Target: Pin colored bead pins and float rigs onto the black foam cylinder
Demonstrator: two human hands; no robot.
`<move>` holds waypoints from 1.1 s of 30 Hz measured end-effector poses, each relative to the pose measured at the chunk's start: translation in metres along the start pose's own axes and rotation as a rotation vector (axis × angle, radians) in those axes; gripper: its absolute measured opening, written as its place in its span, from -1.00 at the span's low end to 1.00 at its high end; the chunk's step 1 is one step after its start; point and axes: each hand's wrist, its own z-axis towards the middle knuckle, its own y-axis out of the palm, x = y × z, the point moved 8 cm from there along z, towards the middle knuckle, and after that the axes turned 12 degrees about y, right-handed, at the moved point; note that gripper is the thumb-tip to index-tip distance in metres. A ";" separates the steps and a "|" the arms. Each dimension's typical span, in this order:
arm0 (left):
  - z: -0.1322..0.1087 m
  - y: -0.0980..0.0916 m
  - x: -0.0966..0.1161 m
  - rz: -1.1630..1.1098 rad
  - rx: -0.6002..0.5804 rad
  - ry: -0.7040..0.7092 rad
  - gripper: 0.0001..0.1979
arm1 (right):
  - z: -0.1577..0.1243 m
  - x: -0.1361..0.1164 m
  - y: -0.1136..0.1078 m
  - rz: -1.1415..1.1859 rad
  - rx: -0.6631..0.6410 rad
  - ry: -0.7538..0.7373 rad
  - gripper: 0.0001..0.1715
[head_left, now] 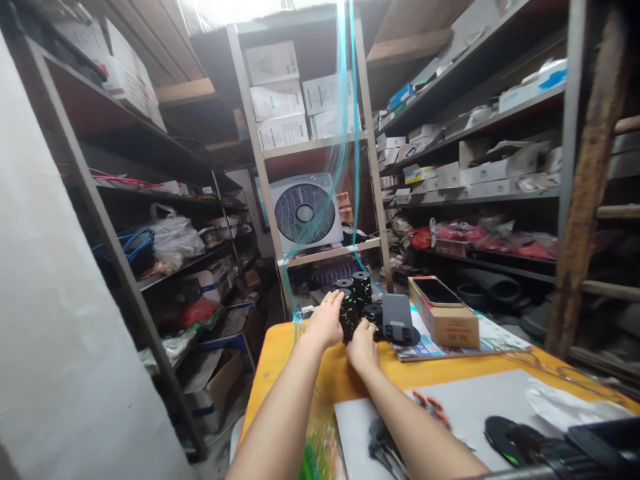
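Note:
At the far end of the yellow table [277, 353] stand several black rolls [361, 287] with coloured specks and round holes in their tops. My left hand [327, 321] lies against the left side of the front roll [351, 317], its fingers reaching along it near the top. Lower down, my right hand [363, 343] has its fingers curled at the same roll's base on the right. Between them the hands grip this roll; part of it is hidden behind my fingers. A grey phone stand [397, 317] is just right of the rolls.
A cardboard box [453, 327] with a phone [439, 291] on top sits on papers at the right. Nearer are a grey board [480, 393], orange-handled tools [433, 405] and black discs [503, 437]. Teal strips [356, 133] hang before a box fan [305, 212]. Loaded shelves flank the table.

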 end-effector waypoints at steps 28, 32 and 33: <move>-0.123 -0.118 0.053 -0.146 0.222 -0.098 -0.47 | -0.068 -0.029 -0.019 -0.142 -0.174 -0.413 -0.62; -0.278 -0.188 0.117 -0.142 0.438 -0.304 -0.58 | -0.117 -0.038 -0.045 -0.078 -0.178 -0.579 -0.59; -0.326 -0.198 0.134 -0.117 0.498 -0.387 -0.62 | -0.134 -0.037 -0.049 -0.056 -0.198 -0.645 -0.58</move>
